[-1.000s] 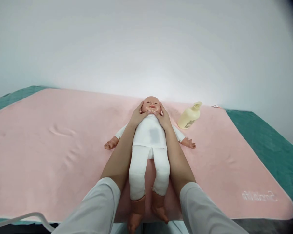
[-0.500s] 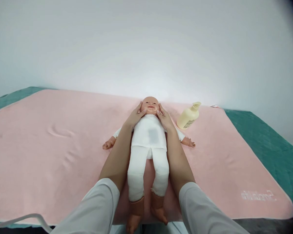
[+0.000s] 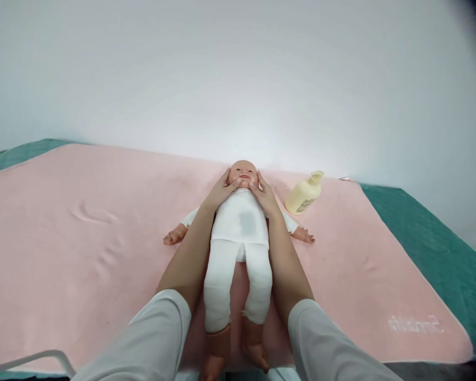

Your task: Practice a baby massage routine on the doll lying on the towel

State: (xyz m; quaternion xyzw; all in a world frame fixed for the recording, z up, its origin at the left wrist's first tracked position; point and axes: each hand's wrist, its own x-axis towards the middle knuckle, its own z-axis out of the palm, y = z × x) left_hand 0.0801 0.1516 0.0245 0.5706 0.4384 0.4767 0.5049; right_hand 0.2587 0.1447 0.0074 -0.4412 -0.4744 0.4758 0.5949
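Head camera looks at a big, pale wall (image 3: 238, 79) behind a wide pink blanket (image 3: 95, 264). Green cloth (image 3: 432, 248) peeks out past its left and right edges. The blanket is a bit rumpled on its left side. Pale letters (image 3: 416, 324), turned backwards, sit by its near right corner.

A baby doll (image 3: 238, 219) lies on its back in the middle of the blanket. Its head is by the far edge. Its feet point to the near edge, and one foot pokes past it. The left hand (image 3: 221, 192) cups one side of the doll's head, and the right hand (image 3: 265, 197) cups the other side. The fingers bend softly around the head and are not squeezed into fists. Both thumbs touch low on the face, by the chin, so the head is held between the two hands. The person's arms lie along both sides of the doll's body.

The doll's body looks like white cloth, with a grey square patch (image 3: 247, 223) on the front. Its head, hands and feet look smooth, like plastic. The person's sleeves (image 3: 154, 328) are light and loose. A pale yellow bottle (image 3: 302, 197) with a round body and a pump top leans near the far edge, to the right of the doll. A white bent cord (image 3: 57, 354) crosses the near left corner.
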